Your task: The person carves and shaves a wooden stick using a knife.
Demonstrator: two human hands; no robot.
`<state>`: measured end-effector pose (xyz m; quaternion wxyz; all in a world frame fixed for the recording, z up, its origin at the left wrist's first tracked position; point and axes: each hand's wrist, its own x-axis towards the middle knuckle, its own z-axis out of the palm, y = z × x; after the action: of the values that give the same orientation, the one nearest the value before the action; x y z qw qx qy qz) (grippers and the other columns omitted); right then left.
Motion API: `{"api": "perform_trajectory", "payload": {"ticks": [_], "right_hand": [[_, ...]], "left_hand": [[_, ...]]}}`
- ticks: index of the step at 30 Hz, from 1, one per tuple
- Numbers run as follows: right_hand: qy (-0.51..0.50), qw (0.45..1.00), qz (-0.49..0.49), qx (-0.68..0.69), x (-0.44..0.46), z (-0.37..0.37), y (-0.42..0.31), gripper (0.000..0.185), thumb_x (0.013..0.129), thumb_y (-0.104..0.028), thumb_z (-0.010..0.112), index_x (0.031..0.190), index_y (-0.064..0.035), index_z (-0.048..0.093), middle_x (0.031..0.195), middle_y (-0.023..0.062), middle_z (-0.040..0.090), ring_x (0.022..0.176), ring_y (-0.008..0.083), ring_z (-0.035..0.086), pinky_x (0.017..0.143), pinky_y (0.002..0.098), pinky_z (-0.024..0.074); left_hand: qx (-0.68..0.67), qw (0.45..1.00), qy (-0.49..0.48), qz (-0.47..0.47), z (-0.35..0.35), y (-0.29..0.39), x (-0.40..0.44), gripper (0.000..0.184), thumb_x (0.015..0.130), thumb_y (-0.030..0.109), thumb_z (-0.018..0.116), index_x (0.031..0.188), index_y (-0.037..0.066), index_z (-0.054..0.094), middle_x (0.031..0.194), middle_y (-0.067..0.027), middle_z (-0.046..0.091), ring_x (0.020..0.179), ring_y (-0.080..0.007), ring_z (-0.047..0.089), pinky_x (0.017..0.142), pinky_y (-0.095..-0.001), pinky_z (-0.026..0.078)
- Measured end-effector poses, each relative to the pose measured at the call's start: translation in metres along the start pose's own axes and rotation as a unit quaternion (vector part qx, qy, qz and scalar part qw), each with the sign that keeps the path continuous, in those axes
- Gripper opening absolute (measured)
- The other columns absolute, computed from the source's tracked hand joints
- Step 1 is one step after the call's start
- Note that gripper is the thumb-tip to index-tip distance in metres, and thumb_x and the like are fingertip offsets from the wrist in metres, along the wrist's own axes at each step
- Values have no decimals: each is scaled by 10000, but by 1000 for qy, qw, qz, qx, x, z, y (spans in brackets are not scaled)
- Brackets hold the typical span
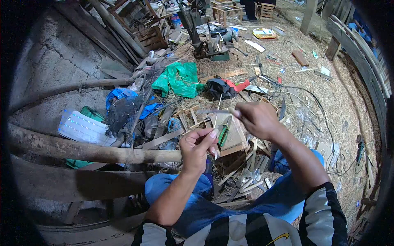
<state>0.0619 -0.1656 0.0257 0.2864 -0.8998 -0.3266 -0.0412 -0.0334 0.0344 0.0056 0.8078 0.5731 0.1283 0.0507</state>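
Observation:
My left hand (196, 148) pinches a thin, pale wooden stick (218, 108) between thumb and fingers. The stick points up and away from me, and a short end of it shows below the fingers. In my right hand (259, 119) is a knife (210, 111) with its blade pointing left, across the upper part of the stick. Whether the edge touches the stick, I cannot tell. Beneath the hands, a green-handled hand tool (223, 135), perhaps pliers or shears, lies on a small wooden box (236, 133).
Wood scraps (248, 184) lie around my feet. Ahead are a green plastic bag (180, 80), a black bag (220, 88) beside a red tool (238, 85), and a dark cable (324, 110). A wooden pole (94, 149) runs along the left; straw covers the ground.

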Motion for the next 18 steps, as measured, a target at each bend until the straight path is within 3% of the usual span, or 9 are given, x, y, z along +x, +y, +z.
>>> {"api": "perform_trajectory", "payload": {"ticks": [4,6,8,12,18], "right_hand": [[15,1000,25,8,1,-1,-1,248,972,-343,535,897,-116,599,724,137,614,691,381,619,571,492,437],[-21,997,-44,53,-8,7,-13,239,968,-344,544,909,-121,604,727,139,613,693,384,617,571,489,438],[-30,997,-50,58,-9,9,-13,233,965,-345,552,921,-122,604,722,150,606,697,387,616,573,491,439],[3,998,57,-30,8,-5,17,280,975,-375,534,895,-113,594,705,160,600,673,396,606,580,496,444],[-47,996,-39,68,-6,6,-9,293,978,-401,515,921,-129,607,709,167,631,686,410,629,576,540,456]], "left_hand": [[-6,1000,2,-2,2,-1,-1,105,841,42,741,919,-3,687,724,-100,679,497,-104,545,452,-230,445],[-7,1000,-1,-5,3,0,-1,102,840,36,739,918,-4,687,725,-103,681,497,-105,546,452,-233,453],[-1,1000,0,-3,3,-1,-2,103,839,35,739,919,-4,687,724,-103,680,495,-106,545,450,-234,455],[-4,1000,-2,-9,3,-1,-4,109,840,32,736,929,-5,685,720,-104,677,489,-109,544,443,-243,462],[1,1000,-4,6,3,-5,-3,106,844,24,726,932,-15,680,723,-115,672,486,-114,545,436,-262,476]]}}
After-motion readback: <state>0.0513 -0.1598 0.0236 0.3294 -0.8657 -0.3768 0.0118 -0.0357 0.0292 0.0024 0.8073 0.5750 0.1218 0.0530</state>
